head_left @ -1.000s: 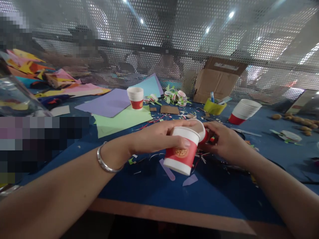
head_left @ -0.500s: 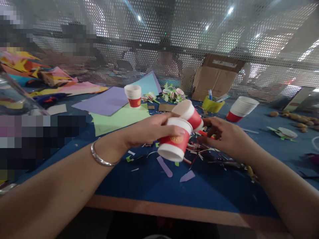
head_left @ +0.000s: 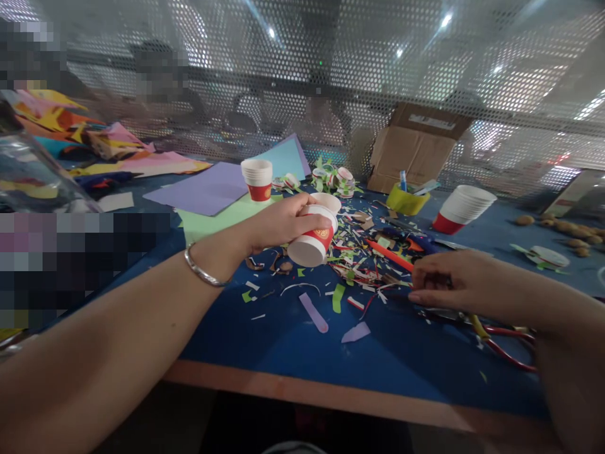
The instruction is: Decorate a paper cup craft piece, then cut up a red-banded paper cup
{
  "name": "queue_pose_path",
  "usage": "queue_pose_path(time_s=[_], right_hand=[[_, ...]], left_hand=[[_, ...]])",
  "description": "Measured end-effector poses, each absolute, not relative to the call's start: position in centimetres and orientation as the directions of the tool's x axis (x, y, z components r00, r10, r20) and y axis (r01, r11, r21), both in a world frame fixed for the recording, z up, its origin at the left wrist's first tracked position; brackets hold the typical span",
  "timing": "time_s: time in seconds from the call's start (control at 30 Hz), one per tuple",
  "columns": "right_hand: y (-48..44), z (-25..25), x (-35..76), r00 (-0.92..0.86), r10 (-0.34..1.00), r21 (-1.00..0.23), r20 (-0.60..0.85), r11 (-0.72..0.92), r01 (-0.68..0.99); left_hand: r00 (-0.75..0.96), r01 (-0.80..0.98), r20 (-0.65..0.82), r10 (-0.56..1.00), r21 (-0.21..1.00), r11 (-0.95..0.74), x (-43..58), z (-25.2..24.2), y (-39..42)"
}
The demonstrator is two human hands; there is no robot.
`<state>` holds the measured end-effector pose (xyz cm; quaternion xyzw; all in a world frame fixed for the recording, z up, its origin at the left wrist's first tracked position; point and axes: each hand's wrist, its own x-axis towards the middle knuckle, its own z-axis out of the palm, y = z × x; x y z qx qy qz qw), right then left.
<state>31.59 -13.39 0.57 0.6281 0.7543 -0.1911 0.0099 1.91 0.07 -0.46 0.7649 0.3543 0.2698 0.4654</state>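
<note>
My left hand [head_left: 288, 224], with a silver bangle on its wrist, is closed around a tilted red-and-white paper cup [head_left: 316, 234] above the table. Behind that cup shows the pale rim of a second paper cup [head_left: 329, 202], partly hidden; it appears held by the same fingers. To the right, my right hand [head_left: 439, 277] hovers low over the table with its fingers loosely curled and a gap between thumb and fingers. Nothing shows in it. An orange pen-like stick [head_left: 390, 255] lies just left of its fingertips, and red-handled scissors [head_left: 510, 347] lie partly under it.
Paper scraps [head_left: 338, 296] litter the blue table [head_left: 246, 353]. Stacked cups [head_left: 258, 180] stand at the back, with another stack [head_left: 463, 208] leaning at right. Purple paper [head_left: 203, 189], a yellow holder [head_left: 407, 200], a cardboard box [head_left: 416, 151] and walnut-like lumps [head_left: 567, 227] are around.
My right hand has moved away from the cups, right and down toward the scissors. My left hand has drawn the cups slightly left and up, turning the front one's base toward me.
</note>
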Motion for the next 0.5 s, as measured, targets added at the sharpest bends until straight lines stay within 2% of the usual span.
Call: queue_pose_path(time_s=[0.2, 0.3, 0.4, 0.5], right_hand=[[-14.0, 0.4, 32.2, -0.183, 0.926, -0.248, -0.33, 0.102, 0.963], [-14.1, 0.5, 32.1, -0.176, 0.927, -0.233, -0.332, 0.1, 0.967], [-13.8, 0.8, 32.2, -0.201, 0.913, -0.273, -0.356, 0.104, 0.956], [-13.5, 1.2, 33.0, -0.162, 0.948, -0.254, -0.275, 0.091, 0.963]], left_hand=[[0.559, 0.245, 0.126, 0.82, 0.919, -0.308, 1.6, 0.5, -0.3], [0.512, 0.081, 0.218, 0.831, 0.951, -0.3, 1.4, 0.9, -0.7], [0.452, -0.139, 0.317, 0.834, 0.948, -0.285, 1.5, 1.4, -1.4], [0.394, -0.297, 0.338, 0.854, 0.927, -0.23, 1.7, 2.0, -2.2]])
